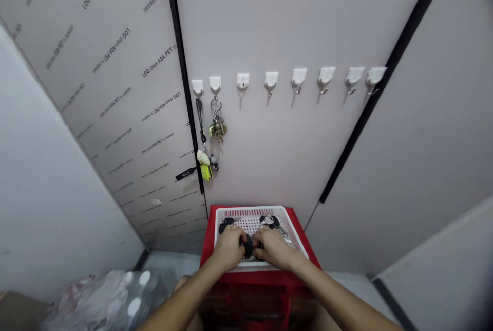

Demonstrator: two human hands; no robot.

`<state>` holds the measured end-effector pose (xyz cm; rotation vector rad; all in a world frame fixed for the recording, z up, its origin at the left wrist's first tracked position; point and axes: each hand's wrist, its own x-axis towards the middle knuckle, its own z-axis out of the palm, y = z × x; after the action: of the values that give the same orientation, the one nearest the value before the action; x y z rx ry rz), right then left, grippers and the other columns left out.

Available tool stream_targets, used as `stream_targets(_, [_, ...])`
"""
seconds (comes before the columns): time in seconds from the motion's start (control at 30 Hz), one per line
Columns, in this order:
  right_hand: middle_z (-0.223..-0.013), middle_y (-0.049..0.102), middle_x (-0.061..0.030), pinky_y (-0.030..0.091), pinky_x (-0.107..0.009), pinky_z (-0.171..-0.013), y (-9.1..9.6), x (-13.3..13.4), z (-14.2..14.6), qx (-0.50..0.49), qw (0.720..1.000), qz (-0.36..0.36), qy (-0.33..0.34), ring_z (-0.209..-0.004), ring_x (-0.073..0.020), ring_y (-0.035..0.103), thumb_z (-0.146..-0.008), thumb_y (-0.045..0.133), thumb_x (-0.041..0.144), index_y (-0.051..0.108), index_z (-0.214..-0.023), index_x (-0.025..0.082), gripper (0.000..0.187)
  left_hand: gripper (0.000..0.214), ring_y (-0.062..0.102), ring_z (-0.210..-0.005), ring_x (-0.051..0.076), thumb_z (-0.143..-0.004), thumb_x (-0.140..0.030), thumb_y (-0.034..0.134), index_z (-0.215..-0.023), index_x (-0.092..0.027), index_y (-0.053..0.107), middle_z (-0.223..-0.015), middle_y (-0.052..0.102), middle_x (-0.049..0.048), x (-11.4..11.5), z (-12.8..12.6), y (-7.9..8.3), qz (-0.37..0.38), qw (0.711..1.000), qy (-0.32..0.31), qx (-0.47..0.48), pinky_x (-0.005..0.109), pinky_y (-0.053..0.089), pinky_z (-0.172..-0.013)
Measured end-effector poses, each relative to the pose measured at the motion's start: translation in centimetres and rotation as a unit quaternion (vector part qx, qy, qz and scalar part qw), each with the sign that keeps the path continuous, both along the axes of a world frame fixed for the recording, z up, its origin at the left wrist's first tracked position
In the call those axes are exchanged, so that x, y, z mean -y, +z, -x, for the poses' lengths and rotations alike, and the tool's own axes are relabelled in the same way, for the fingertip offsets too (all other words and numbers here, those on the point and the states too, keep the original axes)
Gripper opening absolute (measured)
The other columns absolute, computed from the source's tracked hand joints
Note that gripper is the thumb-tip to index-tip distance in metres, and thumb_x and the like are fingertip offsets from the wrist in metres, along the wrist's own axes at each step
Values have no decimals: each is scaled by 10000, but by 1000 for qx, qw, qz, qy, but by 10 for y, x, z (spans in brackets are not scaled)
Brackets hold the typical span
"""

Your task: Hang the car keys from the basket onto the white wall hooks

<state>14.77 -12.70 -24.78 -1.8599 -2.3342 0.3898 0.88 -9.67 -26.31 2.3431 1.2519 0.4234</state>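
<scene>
Both of my hands reach into a white plastic basket (252,213) with a slotted wall. Between them is a black rounded item (248,245), possibly a key fob; its details are covered by my fingers. My left hand (230,246) curls its fingers onto the item's left side. From the other side, my right hand (272,246) has its fingers bent closed against it. A bunch of keys with black pieces (271,221) lies in the basket's far right part. Another black item (226,224) with a metal ring rests at the far left.
The basket stands on a red stool-like support (304,233) against a grey panel wall. Above it runs a row of white hooks (271,79). A lanyard with charms (205,159) and a key bunch (217,128) hang from the two leftmost. Plastic-wrapped bottles (134,305) sit at lower left.
</scene>
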Motion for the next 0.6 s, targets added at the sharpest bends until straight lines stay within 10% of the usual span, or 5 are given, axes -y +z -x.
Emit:
stream_targets(0.33, [-728,590,-21,314,-248,-626,2,-1,6,-33,999,7,-16,-709,-155,499,-569,497,241,582,-698,207,158,183,464,-707,131,-580,-97,409,-643,-157,571,-717,535,30,-7,-2,1,30,999,-19,4,226,337,-652])
stream_targets(0.6, [-718,582,-25,369,-227,-641,31,-10,-3,-355,931,-79,-32,-676,-117,500,-659,417,249,565,-723,163,183,105,400,-471,70,-576,-184,459,-585,-124,545,-471,463,-31,-25,-6,48,157,960,46,227,178,307,-472])
